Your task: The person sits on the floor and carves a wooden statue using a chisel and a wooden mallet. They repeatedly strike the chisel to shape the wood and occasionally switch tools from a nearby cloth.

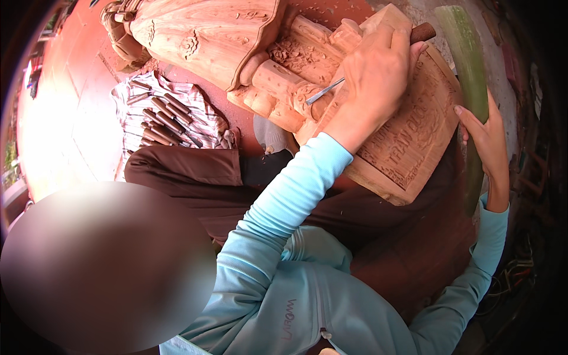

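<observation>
My left hand (378,74) is closed round a chisel (326,90). Its brown wooden handle sticks out past my fingers on the right, and the steel blade slants down to the left. The blade tip lies at the rounded carved edge of a reddish wooden carving (408,136), whose base has a panel of raised lettering and ornament. On the right, my right hand (486,133) grips a long green club-shaped bar (464,53), thumb on the near side. The bar stands beside the carving's base, and its lower end runs down along my forearm.
A draped part of the carving (201,29) stretches to the upper left. Several brown-handled tools (165,118) lie on a striped cloth (207,112) on the reddish floor (65,112). Wood chips sit in the carving's hollow. Cables (512,278) lie at the lower right.
</observation>
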The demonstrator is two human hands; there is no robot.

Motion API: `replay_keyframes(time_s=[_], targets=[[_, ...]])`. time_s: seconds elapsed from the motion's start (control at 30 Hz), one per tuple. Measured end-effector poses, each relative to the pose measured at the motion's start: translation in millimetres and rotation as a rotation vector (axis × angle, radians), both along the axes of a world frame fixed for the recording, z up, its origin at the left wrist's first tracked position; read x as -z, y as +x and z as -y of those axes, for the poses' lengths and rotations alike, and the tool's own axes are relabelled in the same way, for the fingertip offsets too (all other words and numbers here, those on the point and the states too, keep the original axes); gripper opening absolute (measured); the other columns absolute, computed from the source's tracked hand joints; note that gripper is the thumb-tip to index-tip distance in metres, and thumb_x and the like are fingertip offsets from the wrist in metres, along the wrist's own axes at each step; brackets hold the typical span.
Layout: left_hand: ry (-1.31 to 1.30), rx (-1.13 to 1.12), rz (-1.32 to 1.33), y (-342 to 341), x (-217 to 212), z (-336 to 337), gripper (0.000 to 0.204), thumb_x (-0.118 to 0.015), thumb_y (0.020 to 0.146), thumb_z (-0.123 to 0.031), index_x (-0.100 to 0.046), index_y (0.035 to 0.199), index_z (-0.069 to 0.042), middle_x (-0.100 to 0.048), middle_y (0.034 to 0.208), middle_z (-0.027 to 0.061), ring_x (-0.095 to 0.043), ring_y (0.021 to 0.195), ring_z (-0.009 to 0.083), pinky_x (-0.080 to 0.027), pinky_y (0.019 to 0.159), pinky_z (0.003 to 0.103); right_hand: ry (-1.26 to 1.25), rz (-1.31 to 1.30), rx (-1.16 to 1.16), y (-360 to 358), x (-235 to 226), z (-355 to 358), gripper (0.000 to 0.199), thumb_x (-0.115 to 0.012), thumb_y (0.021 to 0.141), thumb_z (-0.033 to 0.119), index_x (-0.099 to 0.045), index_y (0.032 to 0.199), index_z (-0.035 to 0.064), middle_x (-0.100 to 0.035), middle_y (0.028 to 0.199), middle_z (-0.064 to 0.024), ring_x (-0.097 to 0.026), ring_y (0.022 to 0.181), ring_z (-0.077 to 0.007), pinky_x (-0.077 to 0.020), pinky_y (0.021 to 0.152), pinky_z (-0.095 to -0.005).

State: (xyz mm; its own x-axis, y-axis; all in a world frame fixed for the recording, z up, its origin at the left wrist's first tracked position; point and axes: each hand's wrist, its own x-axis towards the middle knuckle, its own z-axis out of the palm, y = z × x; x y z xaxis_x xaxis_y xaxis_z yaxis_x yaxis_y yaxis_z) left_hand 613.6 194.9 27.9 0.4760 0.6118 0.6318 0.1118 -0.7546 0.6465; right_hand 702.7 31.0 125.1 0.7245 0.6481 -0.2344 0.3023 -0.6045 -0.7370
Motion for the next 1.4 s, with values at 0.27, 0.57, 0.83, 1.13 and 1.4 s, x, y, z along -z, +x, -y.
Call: replay_keyframes(time_s=[0.27, 0.57, 0.83, 1.13, 1.4], targets=[[0.001, 0.07, 0.065, 0.9, -1.0, 9.2, 0.026, -0.064, 0.083, -0.033, -0.063, 0.098, -0.012, -0.06, 0.072, 0.0051, -0.061, 0.061, 0.0246, -0.046, 0.047, 0.036, -0.017, 0.056, 0.056, -7.4, -4.1, 7.2, 0.054, -0.062, 0.086, 0.009, -0.04, 0.134, 0.0014, -0.051, 0.074, 0.0017, -0.043, 0.054, -0.0038, -0.0371, 0.048, -0.019], [-0.055, 0.079, 0.102, -1.1, -6.3, 7.0, 0.026, -0.063, 0.084, -0.031, -0.062, 0.098, -0.01, -0.06, 0.075, 0.007, -0.061, 0.064, 0.0266, -0.046, 0.049, 0.036, 0.019, 0.001, 0.104, -3.7, -4.2, 15.4, 0.053, -0.063, 0.085, 0.011, -0.041, 0.132, -0.0013, -0.051, 0.074, 0.0011, -0.043, 0.054, -0.0041, -0.0369, 0.048, -0.0191], [-0.091, -0.039, 0.203, 3.0, -7.3, 2.9, 0.031, -0.066, 0.08, -0.026, -0.061, 0.102, -0.005, -0.057, 0.076, 0.0085, -0.06, 0.068, 0.0255, -0.046, 0.054, 0.035, -0.094, 0.166, -0.028, 10.9, -10.2, 8.9, 0.062, -0.063, 0.085, 0.007, -0.034, 0.138, -0.0022, -0.057, 0.088, -0.0029, -0.052, 0.068, -0.0066, -0.0434, 0.057, -0.0211], [-0.105, -0.081, 0.123, 4.2, -3.7, 1.1, 0.031, -0.065, 0.081, -0.027, -0.061, 0.102, -0.004, -0.058, 0.077, 0.0093, -0.06, 0.067, 0.0261, -0.047, 0.055, 0.036, -0.069, 0.173, -0.088, 15.0, -4.0, 6.6, 0.06, -0.062, 0.085, 0.006, -0.036, 0.138, 0.0001, -0.059, 0.097, -0.006, -0.056, 0.078, -0.0105, -0.0476, 0.065, -0.0241], [-0.117, -0.098, 0.115, 7.4, -1.7, -0.1, 0.03, -0.066, 0.08, -0.025, -0.062, 0.1, -0.003, -0.058, 0.075, 0.0098, -0.06, 0.068, 0.0264, -0.047, 0.055, 0.036, -0.111, 0.136, -0.087, 15.6, -5.6, 5.1, 0.061, -0.062, 0.085, 0.005, -0.034, 0.139, 0.0006, -0.059, 0.099, -0.0054, -0.057, 0.077, -0.0097, -0.0492, 0.063, -0.0235]])
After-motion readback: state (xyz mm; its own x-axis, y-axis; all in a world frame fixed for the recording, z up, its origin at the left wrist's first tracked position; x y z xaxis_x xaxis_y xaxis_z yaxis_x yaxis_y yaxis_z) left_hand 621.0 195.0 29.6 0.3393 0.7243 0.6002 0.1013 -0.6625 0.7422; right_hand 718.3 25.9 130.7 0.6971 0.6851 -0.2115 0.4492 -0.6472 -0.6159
